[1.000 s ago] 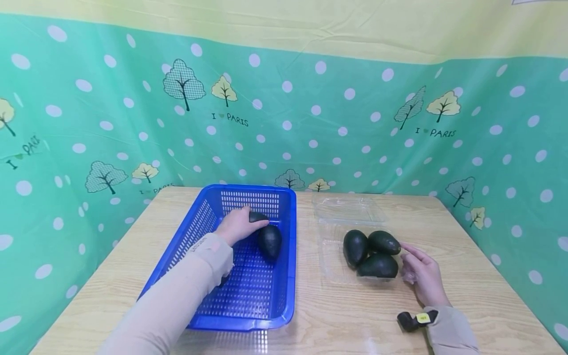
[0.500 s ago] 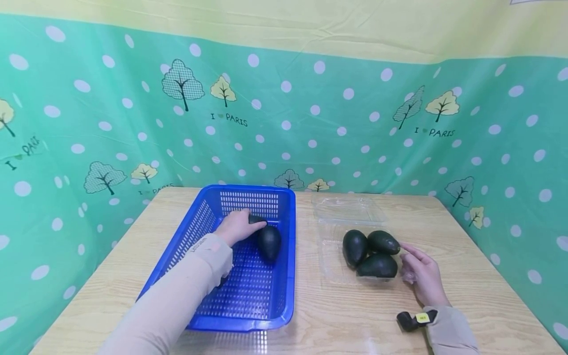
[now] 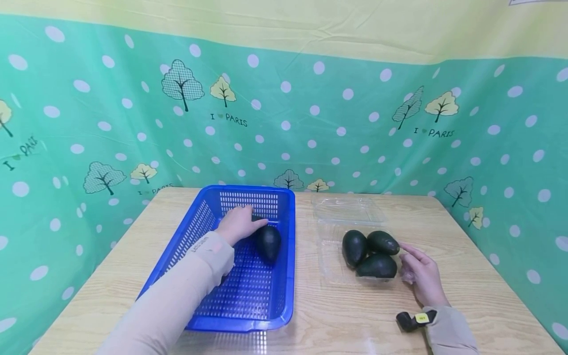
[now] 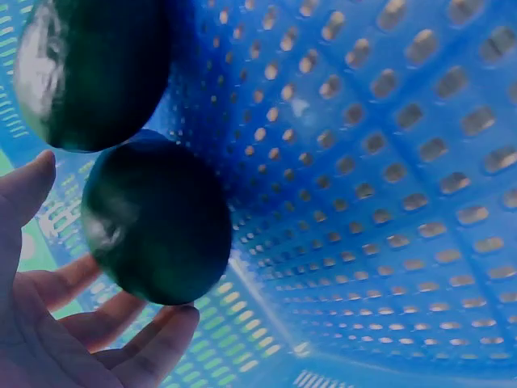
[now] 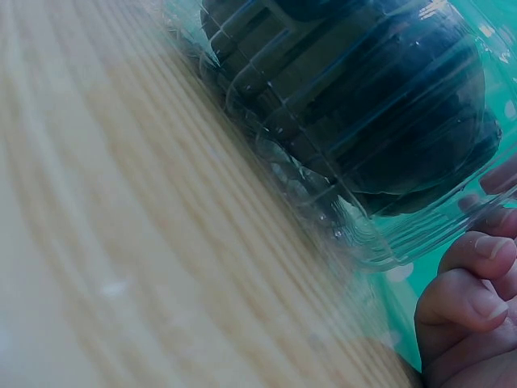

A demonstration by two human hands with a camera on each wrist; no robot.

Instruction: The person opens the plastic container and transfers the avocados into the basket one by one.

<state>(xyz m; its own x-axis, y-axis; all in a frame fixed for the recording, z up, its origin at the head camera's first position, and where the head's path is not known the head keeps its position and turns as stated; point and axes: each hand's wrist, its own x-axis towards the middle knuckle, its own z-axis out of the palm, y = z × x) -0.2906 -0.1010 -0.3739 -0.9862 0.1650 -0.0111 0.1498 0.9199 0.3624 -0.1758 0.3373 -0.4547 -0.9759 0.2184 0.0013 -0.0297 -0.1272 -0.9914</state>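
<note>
My left hand (image 3: 237, 224) reaches into the blue plastic basket (image 3: 290, 276). Its fingers curl about a dark green avocado (image 4: 157, 218), with the thumb apart on the near side. That avocado is mostly hidden by the hand in the head view. A second avocado (image 3: 268, 244) lies right beside it. On the right, three avocados (image 3: 377, 266) sit in a hinged clear plastic container (image 3: 326, 264), its lid lying back. My right hand (image 3: 423, 276) holds the container's right edge, fingers bent at the rim in the right wrist view.
A sliver of another dark thing (image 3: 223, 279) shows in the basket beside the left sleeve. The wooden table (image 3: 306, 305) has a green dotted curtain (image 3: 310, 128) behind and at both sides. A strip of tabletop separates basket and container.
My left hand has shifted slightly over the far avocado, covering more of it. The nearer avocado tilts or shifts very slightly. My right hand stays at the container.
</note>
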